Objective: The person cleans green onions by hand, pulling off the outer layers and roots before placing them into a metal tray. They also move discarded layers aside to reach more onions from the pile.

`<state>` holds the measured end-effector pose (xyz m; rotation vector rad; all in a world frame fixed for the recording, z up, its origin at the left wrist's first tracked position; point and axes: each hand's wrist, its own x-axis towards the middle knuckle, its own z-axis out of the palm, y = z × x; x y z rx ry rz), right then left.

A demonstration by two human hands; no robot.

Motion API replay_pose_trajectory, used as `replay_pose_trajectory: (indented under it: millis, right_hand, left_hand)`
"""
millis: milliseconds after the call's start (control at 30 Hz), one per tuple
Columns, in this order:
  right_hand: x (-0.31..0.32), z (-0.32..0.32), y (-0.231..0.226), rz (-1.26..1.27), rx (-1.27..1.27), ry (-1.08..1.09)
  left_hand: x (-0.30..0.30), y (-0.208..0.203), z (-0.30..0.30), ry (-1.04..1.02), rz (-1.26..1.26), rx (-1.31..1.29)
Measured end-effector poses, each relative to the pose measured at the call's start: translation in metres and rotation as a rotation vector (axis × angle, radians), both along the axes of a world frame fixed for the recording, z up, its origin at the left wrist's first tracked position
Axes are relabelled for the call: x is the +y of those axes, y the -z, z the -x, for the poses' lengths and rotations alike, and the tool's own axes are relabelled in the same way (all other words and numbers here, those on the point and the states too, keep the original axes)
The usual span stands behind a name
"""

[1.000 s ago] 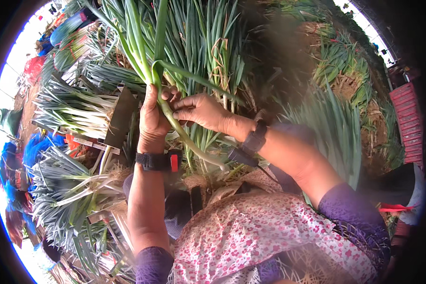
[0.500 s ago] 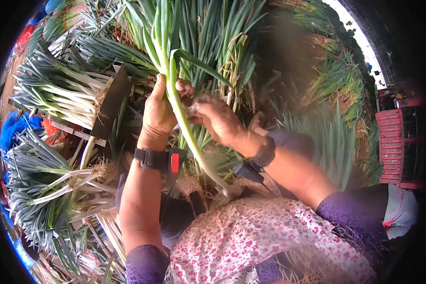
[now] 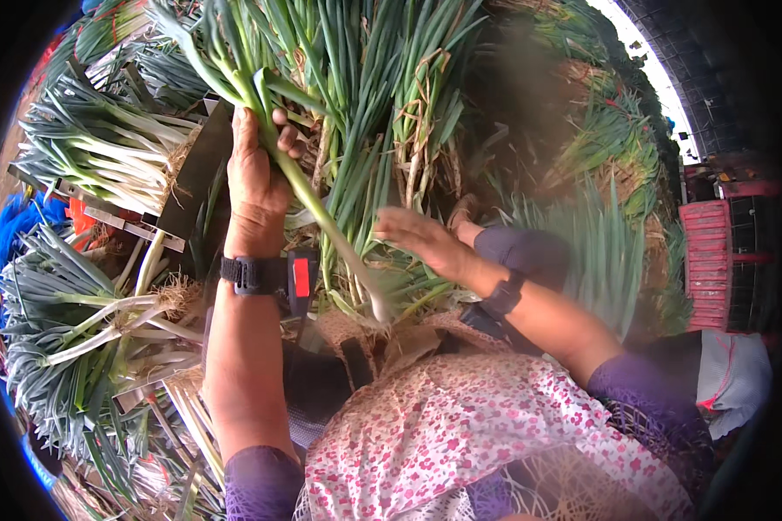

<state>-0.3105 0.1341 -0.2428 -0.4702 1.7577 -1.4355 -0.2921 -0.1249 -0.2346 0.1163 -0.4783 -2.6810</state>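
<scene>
Green-topped leek (image 3: 321,217) slanted from upper left to lower right, clenched in the left hand (image 3: 256,178). Its white root end lay nearest the right hand (image 3: 421,239), which hovered open-fingered, grasping nothing.

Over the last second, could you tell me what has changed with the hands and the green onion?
The right hand has let go of the green onion and opened, drawing off to the right. The left hand keeps its grip on the stalk, lifted slightly. The onion piles around stay put.

Green onion stalk (image 3: 321,213), white base, green leaves, slanted, gripped mid-stem, root end hanging free
</scene>
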Motion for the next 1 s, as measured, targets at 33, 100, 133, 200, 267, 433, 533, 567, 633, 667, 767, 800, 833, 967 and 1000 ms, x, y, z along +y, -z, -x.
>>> replay_pose_trajectory:
  millis: [33,100,133,200,267,433,533,567,633,667,767,800,833,967,1000]
  right_hand:
    - [-0.014,-0.011,-0.011,0.084,-0.131,-0.046]
    - [-0.032,-0.037,0.005,0.222,-0.126,-0.029]
    - [-0.043,-0.049,0.006,0.228,-0.037,0.059]
    - [-0.046,-0.058,-0.011,-0.010,0.028,0.192]
    - [-0.046,-0.055,-0.013,0.062,-0.021,0.213]
    - [-0.032,-0.035,-0.016,0.570,-1.003,0.059]
    - [-0.032,-0.026,-0.019,0.704,-1.169,0.055]
    - [-0.028,-0.026,-0.016,0.743,-1.202,0.002]
    - [-0.025,-0.025,-0.014,0.785,-1.233,-0.050]
    - [-0.026,-0.023,-0.013,0.807,-1.264,-0.065]
    - [-0.031,-0.029,-0.003,0.765,-1.268,-0.102]
    - [-0.035,-0.030,-0.007,0.704,-1.226,-0.118]
    - [-0.038,-0.030,-0.012,0.532,-1.057,-0.014]
    - [-0.050,-0.003,-0.016,0.242,0.030,0.124]
    - [-0.058,0.000,-0.016,0.286,0.057,0.190]
  left_hand:
    - [0.007,-0.002,-0.001,-0.055,0.083,-0.034]
    - [0.022,-0.016,0.002,-0.129,0.212,-0.063]
    - [0.026,-0.015,0.001,-0.132,0.291,-0.017]
    - [0.051,-0.016,-0.006,-0.099,0.270,-0.048]
    - [0.072,-0.004,-0.014,0.140,0.170,-0.047]
    - [0.075,0.001,-0.016,0.458,0.216,0.017]
    - [0.076,0.013,-0.022,0.680,0.123,0.104]
    - [0.078,0.018,-0.023,0.681,0.168,0.089]
    - [0.084,0.008,-0.018,0.620,0.141,0.075]
    - [0.084,0.005,-0.015,0.556,0.112,0.060]
    - [0.058,0.015,-0.002,0.477,-0.116,0.128]
    - [0.055,0.017,0.001,0.377,-0.101,0.039]
    - [0.051,0.020,0.001,0.375,-0.127,0.011]
    - [0.055,0.022,0.003,0.289,-0.048,-0.078]
    - [0.054,0.025,0.001,0.287,-0.048,-0.083]
